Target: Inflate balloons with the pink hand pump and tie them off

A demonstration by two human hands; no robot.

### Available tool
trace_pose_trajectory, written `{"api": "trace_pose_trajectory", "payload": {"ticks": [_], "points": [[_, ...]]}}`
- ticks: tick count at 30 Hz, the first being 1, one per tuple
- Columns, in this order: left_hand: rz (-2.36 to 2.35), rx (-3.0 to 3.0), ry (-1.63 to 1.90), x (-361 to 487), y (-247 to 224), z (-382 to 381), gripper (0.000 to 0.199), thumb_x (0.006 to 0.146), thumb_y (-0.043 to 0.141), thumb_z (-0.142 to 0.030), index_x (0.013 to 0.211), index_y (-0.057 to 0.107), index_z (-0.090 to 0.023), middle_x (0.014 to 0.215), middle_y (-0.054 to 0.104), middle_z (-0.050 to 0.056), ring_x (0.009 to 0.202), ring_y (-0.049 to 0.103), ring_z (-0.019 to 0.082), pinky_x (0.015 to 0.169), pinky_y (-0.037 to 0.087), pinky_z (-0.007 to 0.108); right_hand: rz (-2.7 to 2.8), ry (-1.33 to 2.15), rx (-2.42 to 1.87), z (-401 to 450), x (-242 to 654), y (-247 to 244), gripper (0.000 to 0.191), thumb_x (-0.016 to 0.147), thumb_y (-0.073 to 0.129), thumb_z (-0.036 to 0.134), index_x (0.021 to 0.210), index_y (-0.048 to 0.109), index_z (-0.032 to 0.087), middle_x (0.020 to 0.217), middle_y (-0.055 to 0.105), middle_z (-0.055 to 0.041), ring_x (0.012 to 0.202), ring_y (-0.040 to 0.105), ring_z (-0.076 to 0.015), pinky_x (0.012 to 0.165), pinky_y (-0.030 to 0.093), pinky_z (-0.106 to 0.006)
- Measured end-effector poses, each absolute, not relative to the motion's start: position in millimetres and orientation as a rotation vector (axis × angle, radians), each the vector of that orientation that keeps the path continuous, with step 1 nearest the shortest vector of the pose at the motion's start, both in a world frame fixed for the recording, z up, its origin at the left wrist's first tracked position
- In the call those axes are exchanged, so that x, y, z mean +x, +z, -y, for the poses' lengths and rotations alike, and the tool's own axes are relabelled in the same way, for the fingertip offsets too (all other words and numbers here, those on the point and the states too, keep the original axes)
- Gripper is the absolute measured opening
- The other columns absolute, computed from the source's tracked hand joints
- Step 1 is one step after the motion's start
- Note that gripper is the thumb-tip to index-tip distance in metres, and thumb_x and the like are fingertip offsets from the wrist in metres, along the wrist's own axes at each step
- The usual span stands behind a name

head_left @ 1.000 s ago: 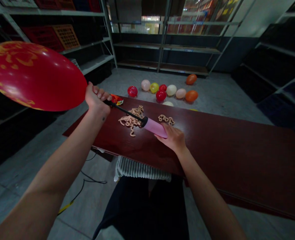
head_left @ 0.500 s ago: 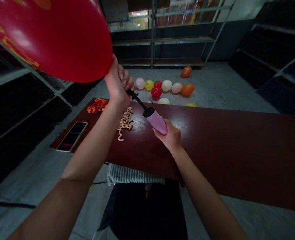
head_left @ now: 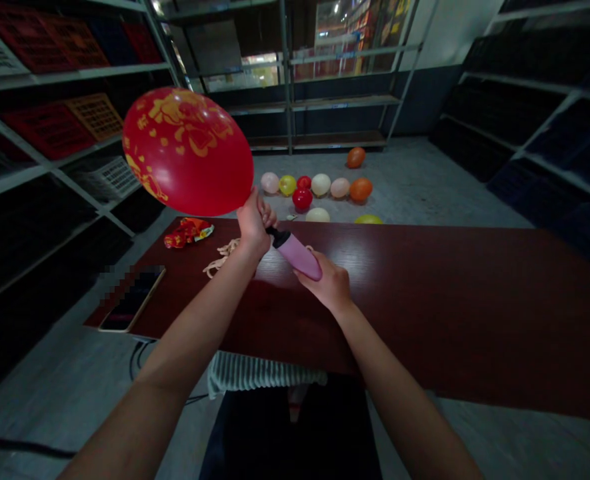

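A large inflated red balloon (head_left: 189,157) with yellow print hangs over the table's left part. At its neck my left hand (head_left: 255,223) is closed, gripping the neck and the black tip of a pink hand pump (head_left: 299,255). The fingers hide the joint between balloon and pump. Wrapped round the pump's lower end is my right hand (head_left: 329,280). The black rod is mostly out of sight, with the pink body near my left hand. Beside my left forearm lie several pale uninflated balloons (head_left: 219,261) on the dark red table (head_left: 425,293).
A red and orange packet (head_left: 187,233) and a phone (head_left: 133,300) lie at the table's left. Several inflated balloons (head_left: 302,199) rest on the floor beyond its far edge. Metal shelves (head_left: 345,103) stand behind, and crates (head_left: 95,113) fill racks at the left.
The pump body and my left hand have come closer together, covering most of the black rod. The red balloon now shows whole, lower in view. The camera view has shifted.
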State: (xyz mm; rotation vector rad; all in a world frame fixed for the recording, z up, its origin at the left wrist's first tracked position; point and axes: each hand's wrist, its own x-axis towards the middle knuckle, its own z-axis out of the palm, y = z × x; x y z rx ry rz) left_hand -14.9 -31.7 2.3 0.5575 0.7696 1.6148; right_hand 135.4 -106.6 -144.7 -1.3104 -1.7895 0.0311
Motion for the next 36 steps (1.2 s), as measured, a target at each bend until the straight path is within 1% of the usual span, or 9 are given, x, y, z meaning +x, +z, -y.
{"api": "trace_pose_trajectory", "payload": {"ticks": [2, 5, 7, 11, 20, 24, 30, 33, 36], "points": [[-0.766, 0.519, 1.613, -30.2, -7.1, 35.6, 0.057, 0.104, 0.049, -0.034, 0.054, 0.025, -0.020, 0.040, 0.021, -0.007, 0.031, 0.020, 0.007, 0.038, 0.022, 0.024, 1.843, 0.003, -1.287, 107.0, 134.6, -146.3, 0.052, 0.084, 0.075, 0.047, 0.129, 0.064, 0.024, 0.129, 0.073, -0.0074, 0.100, 0.077, -0.0260, 0.083, 0.062, -0.036], [-0.759, 0.454, 1.609, -50.4, -19.8, 44.2, 0.057, 0.106, 0.043, -0.030, 0.053, 0.024, -0.020, 0.039, 0.020, -0.006, 0.030, 0.021, 0.007, 0.038, 0.024, 0.024, 1.943, -0.059, -1.278, 108.1, 132.4, -147.5, 0.052, 0.082, 0.077, 0.048, 0.125, 0.067, 0.022, 0.115, 0.078, -0.0067, 0.091, 0.078, -0.0250, 0.078, 0.061, -0.034], [-0.746, 0.412, 1.609, -61.1, -25.5, 50.1, 0.057, 0.106, 0.043, -0.030, 0.053, 0.023, -0.020, 0.039, 0.021, -0.006, 0.030, 0.021, 0.008, 0.038, 0.025, 0.024, 2.005, -0.115, -1.261, 109.0, 130.8, -147.4, 0.051, 0.082, 0.077, 0.049, 0.124, 0.067, 0.022, 0.109, 0.079, -0.0063, 0.087, 0.078, -0.0242, 0.075, 0.060, -0.032], [-0.716, 0.332, 1.651, -79.8, -28.4, 57.9, 0.056, 0.106, 0.043, -0.031, 0.055, 0.022, -0.019, 0.040, 0.020, -0.007, 0.031, 0.021, 0.007, 0.039, 0.025, 0.024, 2.053, -0.247, -1.190, 111.2, 129.6, -146.5, 0.049, 0.084, 0.075, 0.049, 0.123, 0.067, 0.020, 0.106, 0.080, -0.0078, 0.082, 0.077, -0.0231, 0.071, 0.057, -0.030], [-0.724, 0.252, 1.824, -150.0, -4.6, 58.9, 0.051, 0.101, 0.048, -0.029, 0.057, 0.023, -0.020, 0.041, 0.020, -0.007, 0.031, 0.020, 0.008, 0.038, 0.024, 0.024, 2.114, -0.356, -1.154, 116.8, 128.2, -143.3, 0.047, 0.086, 0.074, 0.048, 0.121, 0.067, 0.019, 0.102, 0.079, -0.0097, 0.079, 0.076, -0.0242, 0.070, 0.058, -0.033], [-0.705, 0.256, 1.915, -172.7, 15.0, 58.6, 0.049, 0.103, 0.044, -0.029, 0.059, 0.025, -0.020, 0.041, 0.022, -0.007, 0.031, 0.021, 0.008, 0.038, 0.025, 0.024, 2.109, -0.353, -1.115, 116.8, 127.4, -142.7, 0.046, 0.087, 0.071, 0.051, 0.121, 0.067, 0.019, 0.100, 0.079, -0.0094, 0.076, 0.076, -0.0242, 0.069, 0.059, -0.035], [-0.705, 0.389, 1.945, -150.6, 34.4, 52.4, 0.055, 0.102, 0.053, -0.043, 0.061, 0.023, -0.021, 0.043, 0.023, -0.006, 0.034, 0.021, 0.009, 0.039, 0.023, 0.026, 2.012, -0.350, -1.150, 116.6, 132.0, -142.8, 0.042, 0.087, 0.070, 0.050, 0.116, 0.069, 0.020, 0.094, 0.079, -0.0088, 0.071, 0.076, -0.0249, 0.066, 0.060, -0.036], [-0.728, 0.423, 1.935, -122.1, 39.2, 47.0, 0.055, 0.104, 0.051, -0.045, 0.062, 0.024, -0.021, 0.043, 0.021, -0.006, 0.035, 0.020, 0.008, 0.040, 0.022, 0.027, 1.954, -0.317, -1.173, 114.7, 135.3, -143.4, 0.043, 0.086, 0.070, 0.049, 0.117, 0.068, 0.019, 0.098, 0.080, -0.0099, 0.073, 0.076, -0.0259, 0.066, 0.060, -0.037], [-0.737, 0.433, 1.879, -86.6, 36.6, 42.4, 0.057, 0.102, 0.052, -0.052, 0.062, 0.026, -0.021, 0.044, 0.019, -0.007, 0.034, 0.019, 0.007, 0.040, 0.021, 0.026, 1.915, -0.267, -1.193, 112.1, 137.5, -144.1, 0.046, 0.087, 0.069, 0.050, 0.119, 0.067, 0.017, 0.104, 0.080, -0.0116, 0.076, 0.077, -0.0264, 0.067, 0.060, -0.036]]}}
